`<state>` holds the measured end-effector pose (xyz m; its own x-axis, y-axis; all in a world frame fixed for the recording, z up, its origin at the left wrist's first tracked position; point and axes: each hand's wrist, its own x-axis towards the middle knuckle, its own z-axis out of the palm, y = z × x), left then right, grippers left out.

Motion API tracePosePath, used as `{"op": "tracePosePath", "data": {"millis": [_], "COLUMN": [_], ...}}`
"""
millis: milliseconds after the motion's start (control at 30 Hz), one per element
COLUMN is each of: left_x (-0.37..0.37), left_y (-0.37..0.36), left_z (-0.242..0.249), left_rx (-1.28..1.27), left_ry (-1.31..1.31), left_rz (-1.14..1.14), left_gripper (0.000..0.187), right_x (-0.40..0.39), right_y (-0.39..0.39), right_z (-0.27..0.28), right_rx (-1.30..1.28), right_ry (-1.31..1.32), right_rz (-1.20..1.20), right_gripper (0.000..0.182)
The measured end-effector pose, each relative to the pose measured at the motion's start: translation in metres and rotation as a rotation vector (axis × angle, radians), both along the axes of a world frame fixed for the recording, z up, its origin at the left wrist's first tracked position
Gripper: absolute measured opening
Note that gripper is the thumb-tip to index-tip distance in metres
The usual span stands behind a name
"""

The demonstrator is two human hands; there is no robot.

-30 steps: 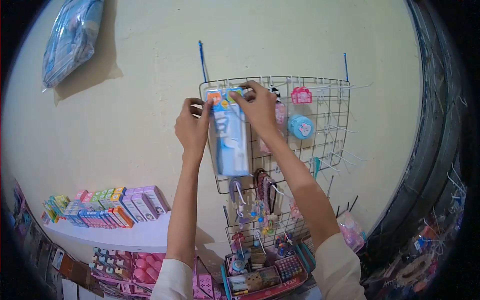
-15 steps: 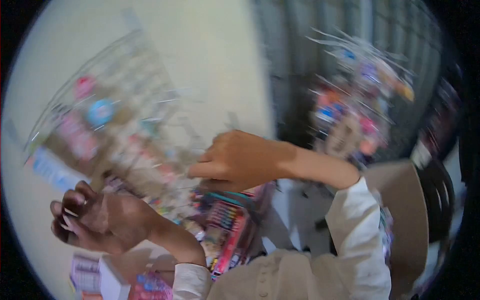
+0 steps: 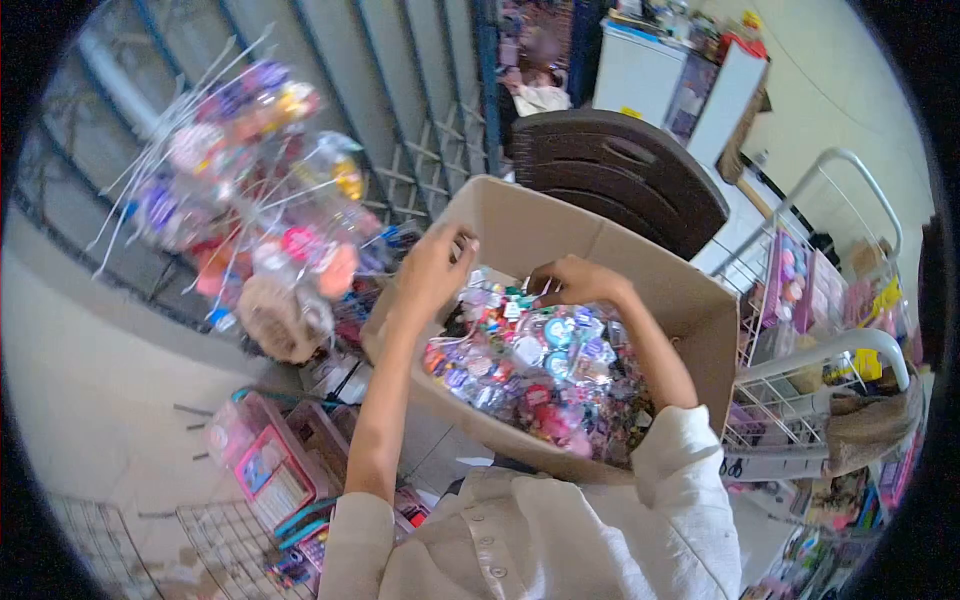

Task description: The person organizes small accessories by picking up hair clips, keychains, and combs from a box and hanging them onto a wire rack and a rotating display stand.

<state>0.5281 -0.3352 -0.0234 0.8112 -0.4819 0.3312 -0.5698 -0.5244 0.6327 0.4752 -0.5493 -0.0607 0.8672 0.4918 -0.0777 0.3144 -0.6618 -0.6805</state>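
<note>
A large cardboard box [image 3: 720, 365] stands in front of me, holding many small trinkets in clear packaging [image 3: 560, 350], colourful and piled together. Over the box's left part is my left hand [image 3: 440, 268], its fingers bent and apart, with nothing visible in them. My right hand [image 3: 578, 282] reaches down to the far side of the pile. Its fingers are spread at the small packets there; their tips are partly hidden, and I see nothing clearly gripped.
Bagged trinkets on white ties [image 3: 270, 200] hang from a metal gate [image 3: 420, 90] at left. Behind the box is a brown plastic chair [image 3: 620, 165]. A white wire rack [image 3: 790, 385] stands at right. Pink cases [image 3: 265, 465] and a wire grid [image 3: 215, 545] lie at lower left.
My view has swung right, from the wire grid on the wall to the cardboard box. Both hands have moved from near the grid to over and into the box.
</note>
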Motion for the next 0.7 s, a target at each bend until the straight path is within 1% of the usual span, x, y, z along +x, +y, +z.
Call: {"op": "tracePosePath", "data": {"millis": [33, 67, 100, 133, 167, 200, 233, 267, 300, 333, 367, 433, 467, 500, 567, 600, 633, 667, 700], "left_x": [0.021, 0.040, 0.053, 0.066, 0.081, 0.086, 0.076, 0.064, 0.060, 0.067, 0.065, 0.062, 0.055, 0.054, 0.045, 0.042, 0.038, 0.036, 0.038], "left_y": [-0.019, -0.034, -0.046, -0.054, -0.051, -0.042, -0.035, -0.028, -0.019, -0.007, -0.002, 0.014, 0.016, 0.024, 0.010, 0.007, 0.004, 0.000, -0.002], "left_z": [-0.033, -0.069, -0.101, -0.134, -0.186, -0.224, -0.223, -0.221, -0.233, -0.262, -0.269, -0.281, -0.296, -0.323, -0.304, -0.300, -0.294, -0.289, -0.282], "left_rx": [0.159, 0.319, 0.496, 0.674, 0.756, 0.838, 0.909, 0.981, 0.911, 0.942, 0.947, 0.613, 0.492, 0.318, 0.431, 0.403, 0.374, 0.355, 0.353], "left_ry": [0.091, 0.180, 0.267, 0.348, 0.423, 0.498, 0.521, 0.545, 0.664, 0.757, 0.768, 0.808, 0.658, 0.625, 0.727, 0.685, 0.644, 0.656, 0.659], "left_rz": [-0.058, -0.112, -0.088, -0.060, -0.063, -0.062, -0.042, -0.019, 0.065, 0.050, 0.059, -0.014, 0.117, 0.006, 0.075, 0.088, 0.099, 0.186, 0.199], "left_gripper": [0.019, 0.022, 0.024, 0.026, 0.026, 0.027, 0.030, 0.032, 0.041, 0.049, 0.049, 0.055, 0.065, 0.072, 0.071, 0.068, 0.065, 0.048, 0.048], "right_x": [0.001, 0.003, 0.003, 0.002, 0.001, 0.003, 0.004, 0.004, 0.004, 0.005, 0.008, 0.018, 0.026, 0.030, 0.035, 0.041, 0.044, 0.046, 0.047], "right_y": [-0.014, -0.026, -0.036, -0.040, -0.041, -0.043, -0.042, -0.039, -0.033, -0.025, -0.018, -0.003, 0.005, 0.014, 0.031, 0.038, 0.042, 0.043, 0.043], "right_z": [-0.025, -0.052, -0.080, -0.106, -0.134, -0.172, -0.202, -0.217, -0.227, -0.232, -0.237, -0.251, -0.260, -0.262, -0.261, -0.264, -0.264, -0.265, -0.266], "right_rx": [0.003, 0.009, 0.018, 0.031, 0.044, 0.015, -0.017, 0.039, 0.093, 0.113, 0.120, 0.138, -0.008, 0.002, -0.316, -0.368, -0.361, -0.336, -0.314], "right_ry": [0.009, 0.047, 0.085, 0.064, 0.042, 0.007, -0.031, -0.037, -0.041, 0.019, 0.028, 0.017, 0.047, 0.048, -0.158, -0.028, -0.032, -0.014, 0.008], "right_rz": [-0.030, -0.109, -0.183, -0.243, -0.301, -0.336, -0.368, -0.396, -0.419, -0.487, -0.478, -0.515, -0.490, -0.473, -0.563, -0.555, -0.541, -0.551, -0.560], "right_gripper": [0.026, 0.026, 0.026, 0.025, 0.025, 0.024, 0.023, 0.021, 0.020, 0.022, 0.022, 0.023, 0.033, 0.033, 0.046, 0.057, 0.057, 0.058, 0.058]}}
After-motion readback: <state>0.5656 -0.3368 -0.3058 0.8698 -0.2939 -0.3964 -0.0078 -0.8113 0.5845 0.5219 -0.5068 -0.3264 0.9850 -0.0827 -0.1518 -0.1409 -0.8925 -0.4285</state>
